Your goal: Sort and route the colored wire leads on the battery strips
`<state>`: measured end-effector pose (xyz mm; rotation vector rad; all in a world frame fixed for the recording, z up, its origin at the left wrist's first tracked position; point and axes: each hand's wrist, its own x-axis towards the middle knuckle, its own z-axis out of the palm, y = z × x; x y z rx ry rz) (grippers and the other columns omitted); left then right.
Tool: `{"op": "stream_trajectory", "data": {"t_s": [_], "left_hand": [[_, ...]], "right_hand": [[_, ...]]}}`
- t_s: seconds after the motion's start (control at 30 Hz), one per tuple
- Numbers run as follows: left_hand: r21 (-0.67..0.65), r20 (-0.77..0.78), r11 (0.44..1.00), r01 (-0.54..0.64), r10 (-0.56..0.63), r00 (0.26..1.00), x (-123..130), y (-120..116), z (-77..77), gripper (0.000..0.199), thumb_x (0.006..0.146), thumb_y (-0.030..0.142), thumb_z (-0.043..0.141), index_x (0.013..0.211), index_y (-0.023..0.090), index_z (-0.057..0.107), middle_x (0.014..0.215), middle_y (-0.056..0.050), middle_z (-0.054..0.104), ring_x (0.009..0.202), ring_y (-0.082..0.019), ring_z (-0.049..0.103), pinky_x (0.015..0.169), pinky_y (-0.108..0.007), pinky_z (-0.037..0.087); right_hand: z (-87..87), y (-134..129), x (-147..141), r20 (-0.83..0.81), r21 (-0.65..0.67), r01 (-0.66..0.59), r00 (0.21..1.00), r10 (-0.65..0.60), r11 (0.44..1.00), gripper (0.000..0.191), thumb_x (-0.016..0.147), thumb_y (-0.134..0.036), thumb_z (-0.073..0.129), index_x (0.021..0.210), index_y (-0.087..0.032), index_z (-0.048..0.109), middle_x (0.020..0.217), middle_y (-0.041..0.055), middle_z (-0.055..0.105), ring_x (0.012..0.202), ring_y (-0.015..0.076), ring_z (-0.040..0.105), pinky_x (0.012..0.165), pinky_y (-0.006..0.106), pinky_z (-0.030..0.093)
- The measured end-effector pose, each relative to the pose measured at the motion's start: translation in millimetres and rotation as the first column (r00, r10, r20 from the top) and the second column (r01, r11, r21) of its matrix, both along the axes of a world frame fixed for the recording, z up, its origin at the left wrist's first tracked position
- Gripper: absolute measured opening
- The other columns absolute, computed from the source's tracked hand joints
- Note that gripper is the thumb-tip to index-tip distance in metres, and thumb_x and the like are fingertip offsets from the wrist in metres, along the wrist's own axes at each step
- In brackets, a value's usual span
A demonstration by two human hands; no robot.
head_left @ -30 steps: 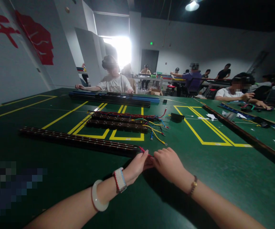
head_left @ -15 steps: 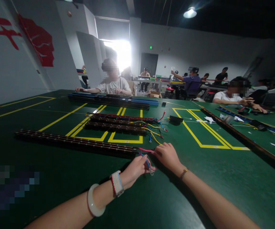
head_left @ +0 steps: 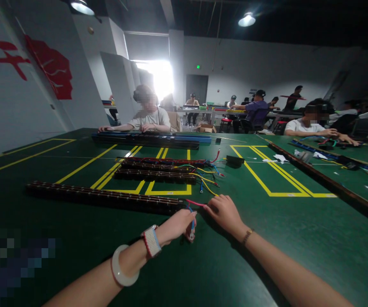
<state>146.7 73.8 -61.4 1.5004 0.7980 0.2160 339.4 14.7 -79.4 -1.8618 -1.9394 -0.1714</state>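
Note:
A long dark bar (head_left: 107, 197) with thin metal strips along its top lies across the green table in front of me. From its right end come a red wire (head_left: 196, 203) and a blue wire (head_left: 193, 219). My left hand (head_left: 180, 222) is closed around the blue wire, whose ring terminal (head_left: 191, 236) hangs below the fingers. My right hand (head_left: 224, 209) pinches the far end of the red wire; that end is hidden under the fingers.
Shorter dark bars (head_left: 155, 174) with coloured wires lie beyond, inside yellow tape lines. A black block (head_left: 234, 160) sits to their right. Another long bar (head_left: 324, 183) runs down the right side. A person (head_left: 150, 115) sits across the table, another (head_left: 314, 123) at the right.
My left hand has shifted slightly left and toward the bar's end, and the blue wire's ring terminal has swung left and down. My right hand still holds the red wire.

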Motion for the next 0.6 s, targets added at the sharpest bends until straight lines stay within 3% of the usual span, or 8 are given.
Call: {"op": "stream_trajectory", "data": {"t_s": [0.13, 0.23, 0.33, 0.47, 0.53, 0.6], "left_hand": [[0.156, -0.13, 0.986, 0.063, -0.043, 0.991, 3.6, 5.7, -5.0, 0.04, 0.09, 0.045, 0.038, 0.073, 0.012, 0.053, 0.058, -0.004, 0.058, 0.046, -0.012, 0.054, 0.05, -0.023, 0.043], [0.094, -0.128, 0.991, 0.093, -0.08, 0.989, 8.9, 5.8, -9.6, 0.048, 0.087, 0.057, 0.039, 0.075, 0.013, 0.052, 0.056, -0.006, 0.06, 0.044, -0.014, 0.055, 0.047, -0.025, 0.044], [0.017, -0.076, 0.995, 0.103, -0.101, 0.992, 10.7, 4.1, -9.1, 0.064, 0.08, 0.071, 0.037, 0.071, 0.011, 0.054, 0.058, -0.011, 0.061, 0.046, -0.015, 0.057, 0.047, -0.025, 0.046], [-0.072, 0.004, 0.997, 0.03, -0.03, 1.0, 9.0, 1.4, -3.7, 0.066, 0.077, 0.075, 0.04, 0.076, 0.01, 0.054, 0.066, -0.011, 0.063, 0.051, -0.017, 0.061, 0.052, -0.03, 0.051], [-0.073, 0.018, 0.997, -0.001, 0.003, 1.0, 7.7, 0.6, -2.1, 0.064, 0.077, 0.073, 0.041, 0.078, 0.01, 0.053, 0.069, -0.011, 0.062, 0.051, -0.017, 0.061, 0.051, -0.031, 0.051], [-0.075, 0.025, 0.997, -0.005, 0.006, 1.0, 6.4, 0.3, -1.6, 0.064, 0.079, 0.072, 0.04, 0.082, 0.01, 0.052, 0.069, -0.011, 0.062, 0.051, -0.017, 0.061, 0.051, -0.03, 0.051]], "right_hand": [[-1.5, -0.1, 1.3, -0.027, -0.002, 0.029, 0.999, -0.029, 1.0, 0.031, 0.091, -0.041, 0.049, 0.077, -0.018, 0.062, 0.078, 0.0029, 0.059, 0.078, 0.0152, 0.048, 0.072, 0.028, 0.029], [-0.5, -1.6, 1.2, -0.038, 0.007, 0.046, 0.998, -0.045, 0.999, 0.028, 0.091, -0.041, 0.048, 0.084, -0.018, 0.062, 0.085, 0.0036, 0.059, 0.082, 0.016, 0.049, 0.074, 0.028, 0.031], [3.3, -6.0, -4.1, -0.058, 0.026, -0.027, 0.998, 0.029, 0.999, 0.027, 0.09, -0.042, 0.049, 0.098, -0.019, 0.061, 0.096, 0.005, 0.058, 0.091, 0.0171, 0.05, 0.081, 0.03, 0.034], [5.9, -13.5, -15.8, -0.093, 0.049, -0.171, 0.98, 0.175, 0.984, 0.049, 0.081, -0.047, 0.06, 0.122, -0.02, 0.053, 0.112, 0.0093, 0.054, 0.106, 0.0217, 0.046, 0.094, 0.037, 0.032], [4.3, -15.0, -19.1, -0.108, 0.038, -0.157, 0.981, 0.16, 0.987, 0.062, 0.075, -0.048, 0.066, 0.127, -0.019, 0.049, 0.117, 0.0106, 0.052, 0.11, 0.0241, 0.043, 0.097, 0.04, 0.03], [2.3, -14.1, -19.0, -0.127, 0.01, -0.096, 0.987, 0.096, 0.995, 0.061, 0.072, -0.047, 0.07, 0.123, -0.018, 0.052, 0.115, 0.0104, 0.052, 0.109, 0.0249, 0.043, 0.097, 0.041, 0.031]]}}
